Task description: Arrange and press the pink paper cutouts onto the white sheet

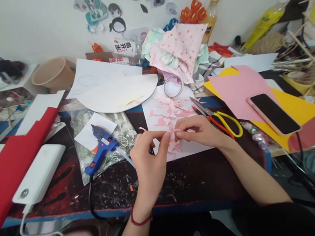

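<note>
My left hand (148,152) and my right hand (199,130) meet over a white sheet (155,106) near the table's front edge. Between their fingertips they pinch a small pink paper piece (174,133). Several pink paper cut-outs (168,112) lie scattered on the sheet just beyond my fingers. A red string bracelet circles my left wrist.
Yellow-handled scissors (221,119) lie right of my right hand, a tape roll (173,86) behind the sheet. A blue glue gun (100,148) rests on a plastic bag at left, beside a white power bank (37,173) and red paper (8,168). A phone (272,114) lies on pink and yellow sheets.
</note>
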`<state>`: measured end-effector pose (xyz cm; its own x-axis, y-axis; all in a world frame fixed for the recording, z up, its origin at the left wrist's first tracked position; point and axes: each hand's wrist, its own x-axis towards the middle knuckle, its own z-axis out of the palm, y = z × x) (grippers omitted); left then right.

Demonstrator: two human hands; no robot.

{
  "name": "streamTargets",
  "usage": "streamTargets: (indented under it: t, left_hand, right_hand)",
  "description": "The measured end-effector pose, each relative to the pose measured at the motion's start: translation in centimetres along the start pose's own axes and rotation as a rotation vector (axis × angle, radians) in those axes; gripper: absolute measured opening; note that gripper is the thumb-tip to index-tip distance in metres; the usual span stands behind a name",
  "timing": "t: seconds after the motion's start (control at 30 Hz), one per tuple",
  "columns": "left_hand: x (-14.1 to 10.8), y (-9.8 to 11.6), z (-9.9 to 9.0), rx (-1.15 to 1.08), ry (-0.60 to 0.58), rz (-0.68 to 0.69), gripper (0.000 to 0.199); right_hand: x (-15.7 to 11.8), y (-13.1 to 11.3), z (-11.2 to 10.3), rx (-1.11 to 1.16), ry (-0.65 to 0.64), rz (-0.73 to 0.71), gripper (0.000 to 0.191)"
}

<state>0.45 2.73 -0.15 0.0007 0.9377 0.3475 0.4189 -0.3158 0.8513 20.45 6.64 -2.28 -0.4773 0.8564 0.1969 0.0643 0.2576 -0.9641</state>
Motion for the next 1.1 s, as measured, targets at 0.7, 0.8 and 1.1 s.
streamTargets:
  t: [0.7,0.8,1.1]
  left_hand:
    - [-4.5,0.1,-1.8,-0.087,-0.294,0.032,0.022]
    - [-6.7,0.8,-1.3,-0.17,-0.466,0.028,0.02]
    - [-15.0,-1.5,4.5,-0.369,-0.718,0.236,0.012]
  right_hand:
    - [-0.6,0.3,-0.4,-0.001,0.136,0.136,0.028]
    - [-0.6,0.2,-0.4,0.055,0.134,0.155,0.029]
    - [-0.8,0.6,-0.6,0.089,0.163,0.166,0.031]
